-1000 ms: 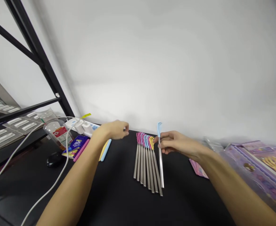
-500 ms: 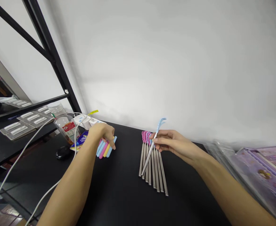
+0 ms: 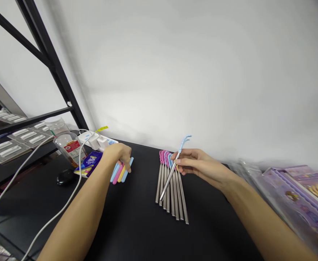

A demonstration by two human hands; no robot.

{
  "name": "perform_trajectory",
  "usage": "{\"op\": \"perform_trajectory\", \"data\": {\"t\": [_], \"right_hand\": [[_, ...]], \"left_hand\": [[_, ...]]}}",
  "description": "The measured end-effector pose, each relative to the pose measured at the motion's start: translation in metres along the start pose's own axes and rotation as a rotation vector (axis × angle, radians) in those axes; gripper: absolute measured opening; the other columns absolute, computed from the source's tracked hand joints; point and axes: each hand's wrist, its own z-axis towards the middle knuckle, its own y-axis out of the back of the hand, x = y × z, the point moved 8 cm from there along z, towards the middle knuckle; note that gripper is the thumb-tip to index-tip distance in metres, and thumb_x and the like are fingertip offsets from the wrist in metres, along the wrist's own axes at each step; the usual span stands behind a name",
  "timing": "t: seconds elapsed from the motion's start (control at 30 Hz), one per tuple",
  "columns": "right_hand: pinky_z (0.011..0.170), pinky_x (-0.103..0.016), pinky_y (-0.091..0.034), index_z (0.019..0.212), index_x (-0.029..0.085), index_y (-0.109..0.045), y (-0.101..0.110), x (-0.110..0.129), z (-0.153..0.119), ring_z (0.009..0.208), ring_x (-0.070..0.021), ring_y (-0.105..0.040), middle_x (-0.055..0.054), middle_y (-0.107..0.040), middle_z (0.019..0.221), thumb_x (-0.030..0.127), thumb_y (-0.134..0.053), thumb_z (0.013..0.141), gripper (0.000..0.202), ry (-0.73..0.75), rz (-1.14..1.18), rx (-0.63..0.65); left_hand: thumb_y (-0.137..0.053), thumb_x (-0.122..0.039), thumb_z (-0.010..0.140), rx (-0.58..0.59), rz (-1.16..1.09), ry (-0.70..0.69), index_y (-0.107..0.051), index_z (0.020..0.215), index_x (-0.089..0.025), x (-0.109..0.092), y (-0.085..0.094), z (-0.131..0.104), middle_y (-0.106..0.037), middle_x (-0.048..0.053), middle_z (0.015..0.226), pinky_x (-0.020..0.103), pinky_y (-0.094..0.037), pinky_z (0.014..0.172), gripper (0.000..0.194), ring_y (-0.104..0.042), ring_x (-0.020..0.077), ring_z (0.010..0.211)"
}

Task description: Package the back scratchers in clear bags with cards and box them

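Note:
My right hand pinches a back scratcher with a steel rod and a light blue claw head, held tilted with the claw up. Beneath it, several more back scratchers lie fanned side by side on the black table, their pink, purple and blue claws toward the wall. My left hand curls down over a row of pastel stick-like handles in blue, pink and yellow. Its fingertips close at the right-hand sticks, partly hiding their upper ends.
Left of the handles are a blue packet, a plastic jar, a white power strip and a black mouse. A white cable runs past my left forearm. Purple packaged goods lie at the right. A wall stands behind.
The view has shifted slightly, so the table's things sit a little further left. My right hand still holds the back scratcher; my left hand stays at the handles.

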Motion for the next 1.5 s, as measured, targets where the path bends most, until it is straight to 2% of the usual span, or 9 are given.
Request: {"op": "perform_trajectory", "data": {"t": [0.17, 0.37, 0.5, 0.7, 0.83, 0.97, 1.13, 1.33, 1.5], "right_hand": [[0.070, -0.026, -0.048, 0.088, 0.017, -0.069, 0.000, 0.000, 0.000, 0.074, -0.0121, -0.058, -0.001, -0.061, 0.081, 0.034, -0.075, 0.076, 0.021, 0.003, -0.001, 0.013], [0.070, -0.026, -0.047, 0.086, 0.017, -0.068, -0.003, 0.000, 0.000, 0.073, -0.0119, -0.057, -0.001, -0.059, 0.078, 0.032, -0.075, 0.076, 0.019, 0.012, 0.005, 0.027], [0.069, -0.026, -0.047, 0.086, 0.017, -0.069, -0.001, -0.002, 0.001, 0.074, -0.0126, -0.057, -0.001, -0.060, 0.079, 0.033, -0.075, 0.077, 0.020, 0.005, -0.006, 0.021], [0.070, -0.028, -0.048, 0.091, 0.017, -0.070, 0.006, -0.001, 0.001, 0.074, -0.0131, -0.057, -0.003, -0.062, 0.080, 0.032, -0.074, 0.077, 0.021, 0.011, -0.016, -0.006], [0.069, -0.028, -0.048, 0.092, 0.017, -0.070, 0.017, 0.000, 0.000, 0.073, -0.0131, -0.057, -0.004, -0.064, 0.080, 0.032, -0.073, 0.077, 0.021, 0.015, -0.048, -0.078], [0.070, -0.029, -0.048, 0.095, 0.016, -0.071, 0.028, -0.003, 0.000, 0.072, -0.0134, -0.058, -0.005, -0.066, 0.080, 0.033, -0.072, 0.078, 0.024, 0.014, -0.070, -0.156], [0.069, -0.029, -0.049, 0.098, 0.017, -0.072, 0.033, -0.005, 0.002, 0.071, -0.0134, -0.058, -0.005, -0.066, 0.080, 0.032, -0.074, 0.076, 0.027, 0.027, -0.048, -0.176], [0.069, -0.027, -0.048, 0.095, 0.017, -0.071, 0.031, -0.003, 0.000, 0.072, -0.0123, -0.058, -0.003, -0.065, 0.080, 0.031, -0.072, 0.078, 0.022, 0.033, -0.030, -0.148], [0.070, -0.028, -0.047, 0.098, 0.017, -0.071, 0.030, -0.003, 0.000, 0.073, -0.0133, -0.058, -0.004, -0.064, 0.079, 0.031, -0.072, 0.079, 0.024, 0.035, -0.011, -0.134]], "left_hand": [[-0.082, -0.057, 0.045, 0.113, 0.023, 0.093, -0.069, 0.085, -0.022, 0.009, -0.002, -0.006, -0.072, 0.005, 0.084, 0.030, -0.049, 0.063, 0.054, -0.065, 0.0251, 0.077], [-0.084, -0.057, 0.037, 0.178, -0.055, 0.121, -0.058, 0.110, -0.024, 0.032, -0.014, 0.004, -0.071, 0.004, 0.082, 0.028, -0.048, 0.060, 0.084, -0.066, 0.0246, 0.076], [-0.084, -0.054, 0.036, 0.178, -0.057, 0.127, -0.054, 0.117, -0.023, 0.031, -0.014, 0.003, -0.071, 0.004, 0.085, 0.028, -0.048, 0.059, 0.092, -0.066, 0.0261, 0.081], [-0.084, -0.054, 0.039, 0.177, -0.023, 0.032, -0.057, 0.115, -0.020, -0.005, -0.012, -0.001, -0.073, 0.006, 0.088, 0.027, -0.048, 0.060, 0.087, -0.067, 0.0281, 0.086], [-0.080, -0.059, 0.048, 0.127, 0.074, -0.068, -0.063, 0.107, -0.020, -0.035, -0.012, 0.000, -0.072, 0.011, 0.106, 0.030, -0.048, 0.064, 0.072, -0.067, 0.0301, 0.091], [-0.075, -0.059, 0.058, 0.059, 0.086, -0.114, -0.062, 0.112, -0.021, -0.061, -0.012, -0.002, -0.067, 0.013, 0.118, 0.031, -0.049, 0.068, 0.068, -0.066, 0.0297, 0.095], [-0.069, -0.046, 0.069, 0.032, 0.107, -0.186, -0.064, 0.106, -0.019, -0.088, -0.015, -0.007, -0.068, 0.012, 0.111, 0.033, -0.051, 0.071, 0.047, -0.066, 0.0283, 0.093], [-0.066, -0.041, 0.072, 0.016, 0.121, -0.179, -0.067, 0.100, -0.017, -0.101, -0.016, -0.014, -0.062, 0.016, 0.120, 0.034, -0.053, 0.072, 0.037, -0.065, 0.0288, 0.095], [-0.064, -0.037, 0.073, 0.023, 0.138, -0.220, -0.067, 0.105, -0.018, -0.106, -0.017, -0.017, -0.066, 0.015, 0.109, 0.036, -0.052, 0.079, 0.037, -0.059, 0.0314, 0.110]]}}
